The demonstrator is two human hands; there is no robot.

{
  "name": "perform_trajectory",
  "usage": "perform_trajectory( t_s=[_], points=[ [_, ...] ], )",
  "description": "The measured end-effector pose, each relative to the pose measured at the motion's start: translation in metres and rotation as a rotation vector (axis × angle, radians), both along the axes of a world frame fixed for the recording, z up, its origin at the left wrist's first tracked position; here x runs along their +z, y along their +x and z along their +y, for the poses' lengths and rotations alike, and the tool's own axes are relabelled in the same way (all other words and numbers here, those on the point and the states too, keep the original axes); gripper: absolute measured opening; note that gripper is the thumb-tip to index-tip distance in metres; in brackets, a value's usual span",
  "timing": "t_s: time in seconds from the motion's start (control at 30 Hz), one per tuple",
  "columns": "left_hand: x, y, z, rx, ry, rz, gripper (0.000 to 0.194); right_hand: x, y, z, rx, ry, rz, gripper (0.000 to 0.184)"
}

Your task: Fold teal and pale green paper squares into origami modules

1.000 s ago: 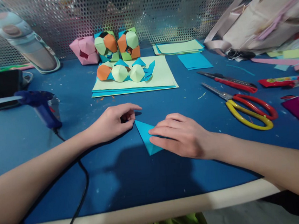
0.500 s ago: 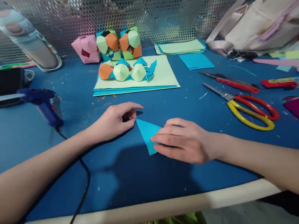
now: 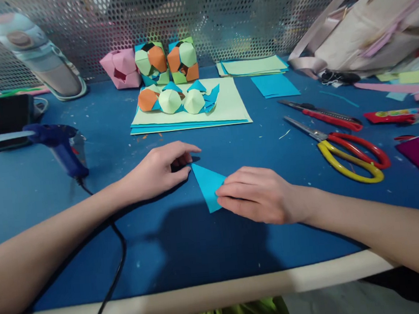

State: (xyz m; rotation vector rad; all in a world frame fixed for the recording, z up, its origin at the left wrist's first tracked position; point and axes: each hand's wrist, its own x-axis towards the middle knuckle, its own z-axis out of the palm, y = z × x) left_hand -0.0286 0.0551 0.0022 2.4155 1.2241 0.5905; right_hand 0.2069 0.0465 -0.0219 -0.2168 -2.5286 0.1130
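Note:
A folded piece of blue paper (image 3: pixel 208 186) lies flat on the table between my hands, its visible part a pointed shape. My right hand (image 3: pixel 259 194) grips its right side, fingers pressed together, and hides that part of it. At the paper's upper left corner, my left hand (image 3: pixel 162 167) rests on its side. Its index finger stretches out, the thumb sits apart below, and the other fingers curl in. The thumb tip is close beside the corner; whether they touch I cannot tell.
Beyond my hands, joined folded-paper pieces (image 3: pixel 170 101) lie on a paper stack (image 3: pixel 227 108), with paper balls (image 3: pixel 121 69) behind. A glue gun (image 3: pixel 60 146) stands left, its cord running under my left arm. Scissors (image 3: pixel 350 156) and a utility knife (image 3: pixel 324 114) lie right.
My right hand's fingers have drawn closer together and slid slightly right along the blue paper, uncovering more of its left part. My left hand has barely moved.

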Motion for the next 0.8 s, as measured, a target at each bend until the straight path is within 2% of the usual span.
perform_trajectory(
  t_s=[0.07,0.13,0.2,0.3,0.43,0.6,0.8],
  points=[
    [0.011,0.004,-0.010,-0.016,0.099,0.079,0.025,-0.001,0.000,0.000,-0.016,-0.026,-0.003,0.017],
    [0.022,0.010,-0.026,-0.072,0.113,0.218,0.025,-0.001,0.000,0.000,-0.038,-0.047,-0.014,0.019],
    [0.032,0.019,-0.047,-0.173,0.016,0.401,0.030,-0.001,0.000,0.000,-0.057,-0.066,-0.015,0.021],
    [0.039,0.030,-0.076,-0.324,0.027,0.530,0.029,-0.002,-0.001,0.000,-0.061,-0.089,0.013,0.020],
    [0.034,0.034,-0.093,-0.299,0.041,0.666,0.036,-0.004,-0.001,-0.001,-0.056,-0.080,0.062,0.015],
    [0.022,0.035,-0.095,-0.215,0.018,0.665,0.038,-0.004,-0.002,-0.001,-0.075,-0.076,0.057,0.017],
    [0.019,0.038,-0.097,-0.182,0.018,0.721,0.046,-0.004,-0.002,-0.002,-0.072,-0.067,0.035,0.017]
  ],
)
